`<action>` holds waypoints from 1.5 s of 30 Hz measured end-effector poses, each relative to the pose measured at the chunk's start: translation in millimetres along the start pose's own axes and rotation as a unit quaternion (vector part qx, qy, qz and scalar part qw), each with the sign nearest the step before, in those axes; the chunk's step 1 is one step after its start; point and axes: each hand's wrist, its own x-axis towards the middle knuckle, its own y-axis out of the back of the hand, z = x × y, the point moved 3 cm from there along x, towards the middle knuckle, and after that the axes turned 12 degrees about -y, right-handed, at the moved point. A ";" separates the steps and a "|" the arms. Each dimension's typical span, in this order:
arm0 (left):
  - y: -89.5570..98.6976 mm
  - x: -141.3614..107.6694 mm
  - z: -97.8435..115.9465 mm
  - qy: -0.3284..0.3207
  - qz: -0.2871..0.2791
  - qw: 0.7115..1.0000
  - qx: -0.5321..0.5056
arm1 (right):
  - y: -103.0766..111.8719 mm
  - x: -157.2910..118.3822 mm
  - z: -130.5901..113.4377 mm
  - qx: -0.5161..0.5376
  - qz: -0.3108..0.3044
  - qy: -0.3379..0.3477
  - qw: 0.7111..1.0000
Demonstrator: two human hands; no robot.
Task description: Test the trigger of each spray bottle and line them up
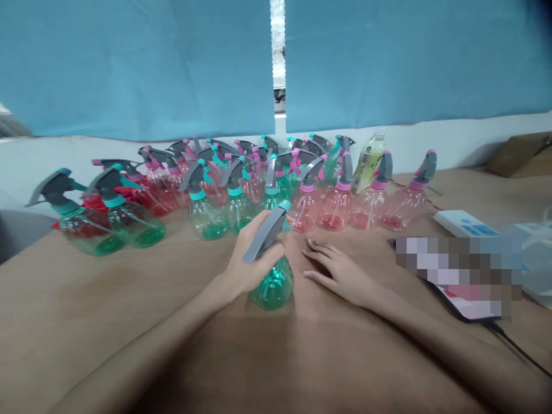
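Observation:
My left hand is wrapped round the neck of a green spray bottle with a grey and teal trigger head, upright on the wooden table. To its right, my right hand rests on the table with its fingers spread, touching no bottle. Behind both hands stand several more spray bottles: green ones with teal collars, such as one at the left, and pink ones with pink collars, such as one at the right.
A phone with a blurred screen and a black cable lies at the right. Behind it are a white box and a clear plastic object. A drink bottle stands among the sprayers. Blue cloth hangs behind.

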 end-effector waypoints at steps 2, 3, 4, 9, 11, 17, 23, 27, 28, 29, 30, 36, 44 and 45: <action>-0.4 -0.3 0.9 0.009 -0.006 1.000 -0.008 | -0.1 0.1 -0.2 0.001 -0.001 0.001 1.000; -0.6 -0.3 1.3 0.012 -0.007 1.000 -0.010 | -0.3 0.2 -0.2 -0.001 -0.002 0.001 1.000; -0.8 -0.3 1.9 0.013 -0.007 1.000 -0.011 | -0.5 0.2 -0.2 -0.003 -0.003 -0.001 1.000; -2.3 -0.8 2.3 0.003 0.013 1.000 -0.018 | -0.4 0.1 -0.1 0.000 0.003 -0.001 1.000; -3.0 -1.4 1.3 0.002 0.018 0.999 -0.031 | -0.6 0.2 0.1 -0.002 0.002 -0.002 1.000; -4.0 -3.5 -3.6 0.009 0.006 0.999 -0.052 | -0.9 -0.1 0.9 -0.001 0.011 0.003 1.000; -3.3 -3.2 -0.9 0.013 0.008 0.998 -0.057 | -0.5 -0.4 -0.2 -0.001 0.005 0.001 1.000; -3.7 -1.2 2.9 0.013 0.008 0.998 -0.055 | -0.5 -0.3 0.0 -0.001 0.009 0.004 1.000; -3.9 -0.8 3.3 0.013 0.011 0.998 -0.057 | -0.5 -0.3 0.1 0.002 0.012 0.005 1.000; -4.2 -0.5 3.6 0.013 0.014 0.998 -0.061 | -0.6 -0.3 0.3 0.004 0.014 0.006 1.000; -4.5 -0.3 3.7 0.014 0.017 0.997 -0.067 | -0.7 -0.4 0.5 0.005 0.016 0.007 1.000; -3.3 0.3 5.1 0.010 0.019 1.000 -0.019 | -1.1 -0.3 0.8 0.003 0.014 0.008 1.000; -3.2 0.5 7.2 0.020 0.018 0.999 -0.018 | -0.8 0.0 0.5 -0.004 0.007 0.006 1.000; -3.5 0.4 6.7 0.017 0.019 0.999 -0.023 | -0.7 0.0 0.5 -0.001 0.007 0.006 1.000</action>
